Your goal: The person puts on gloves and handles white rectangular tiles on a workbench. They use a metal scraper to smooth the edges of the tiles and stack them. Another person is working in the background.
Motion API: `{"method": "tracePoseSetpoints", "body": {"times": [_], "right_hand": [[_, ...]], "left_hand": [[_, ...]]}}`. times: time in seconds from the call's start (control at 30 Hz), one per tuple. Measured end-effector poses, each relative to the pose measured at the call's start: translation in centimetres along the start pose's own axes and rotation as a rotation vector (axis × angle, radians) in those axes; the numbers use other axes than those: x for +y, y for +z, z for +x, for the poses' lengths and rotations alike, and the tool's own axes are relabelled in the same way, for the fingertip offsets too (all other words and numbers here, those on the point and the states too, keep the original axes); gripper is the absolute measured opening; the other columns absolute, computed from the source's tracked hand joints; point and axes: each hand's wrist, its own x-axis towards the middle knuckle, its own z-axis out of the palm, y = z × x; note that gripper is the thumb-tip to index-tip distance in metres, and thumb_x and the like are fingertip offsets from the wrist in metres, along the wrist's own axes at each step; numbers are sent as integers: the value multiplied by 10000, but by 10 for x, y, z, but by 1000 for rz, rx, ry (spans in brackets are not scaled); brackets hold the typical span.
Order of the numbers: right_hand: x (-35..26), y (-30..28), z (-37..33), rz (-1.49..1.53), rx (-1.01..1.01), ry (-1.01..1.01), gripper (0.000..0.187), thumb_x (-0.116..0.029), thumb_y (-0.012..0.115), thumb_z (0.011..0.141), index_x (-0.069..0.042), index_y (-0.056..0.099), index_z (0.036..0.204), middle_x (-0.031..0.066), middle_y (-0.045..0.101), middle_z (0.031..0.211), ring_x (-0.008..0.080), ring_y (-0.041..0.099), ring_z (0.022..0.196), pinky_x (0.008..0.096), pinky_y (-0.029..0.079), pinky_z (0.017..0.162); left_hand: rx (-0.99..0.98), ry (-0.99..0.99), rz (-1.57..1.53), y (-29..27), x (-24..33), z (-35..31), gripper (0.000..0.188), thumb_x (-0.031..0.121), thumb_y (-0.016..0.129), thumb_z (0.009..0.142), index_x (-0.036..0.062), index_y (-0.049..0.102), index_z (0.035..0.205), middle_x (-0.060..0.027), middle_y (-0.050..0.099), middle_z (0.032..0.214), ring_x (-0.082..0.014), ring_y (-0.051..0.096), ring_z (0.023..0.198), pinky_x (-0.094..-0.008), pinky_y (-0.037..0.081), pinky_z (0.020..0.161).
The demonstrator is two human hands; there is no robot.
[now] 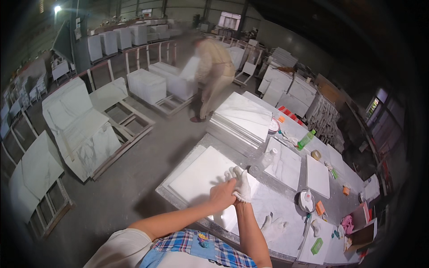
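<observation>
My bare left hand (221, 194) is closed on the cuff of a white knitted work glove (243, 191), at my right wrist. That glove covers my right hand (240, 178), whose fingers look stretched out and slightly apart. Both hands are above a white polished stone slab (203, 167) at the near left corner of the worktable. A second white glove (274, 228) lies on a pale slab to the right of my right forearm.
A slab stack (241, 116) stands at the table's far left. A clear bottle (269, 157), green bottle (306, 139), metal bowl (306, 201) and open carton (361, 233) sit rightward. A person (213, 71) bends over slabs beyond. Racked slabs (85, 129) line the left.
</observation>
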Motion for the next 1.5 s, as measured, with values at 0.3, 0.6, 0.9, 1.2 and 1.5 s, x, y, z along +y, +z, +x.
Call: {"method": "tracePoseSetpoints", "body": {"times": [0.3, 0.6, 0.9, 1.2, 1.5], "right_hand": [[32, -24, 17, -228, -42, -268, 631, -561, 518, 999, -148, 370, 1452, 52, 378, 1471, 316, 412, 1298, 582, 410, 1058], [18, -23, 20, 187, 116, 113, 502, -591, 564, 957, -211, 537, 1283, 23, 551, 1251, 297, 502, 1138, 549, 397, 1018], [-11, -8, 2, -318, -243, -85, 657, -599, 459, 1008, -112, 486, 1448, 101, 549, 1349, 232, 538, 1150, 429, 396, 1017], [-2, 10, -18, -416, -59, 175, 840, -714, 426, 961, -174, 226, 1573, 120, 443, 1462, 255, 549, 1186, 407, 422, 1030], [0, -9, -23, -205, -193, 77, 729, -573, 514, 991, -26, 415, 1463, 137, 543, 1370, 259, 568, 1182, 424, 454, 1013]], "left_hand": [[-181, -203, 157, 1, -14, 17, 256, 209, 532, 915, 81, 592, 1129, -218, 708, 1003, -435, 672, 972, -538, 497, 813], [-611, -282, 134, 6, -23, -2, 404, 393, 683, 871, 4, 703, 977, -270, 703, 965, -401, 691, 947, -516, 526, 824], [-562, -102, 188, 6, -6, -17, 381, 377, 606, 915, 17, 716, 970, -244, 707, 961, -420, 682, 926, -502, 534, 807], [-559, -71, 167, 6, 10, -42, 291, 239, 590, 901, -20, 722, 914, -258, 717, 917, -429, 704, 874, -524, 552, 760], [-606, -61, 73, 3, 14, -55, 315, 222, 540, 924, -41, 710, 896, -273, 711, 912, -440, 700, 879, -541, 546, 776]]}}
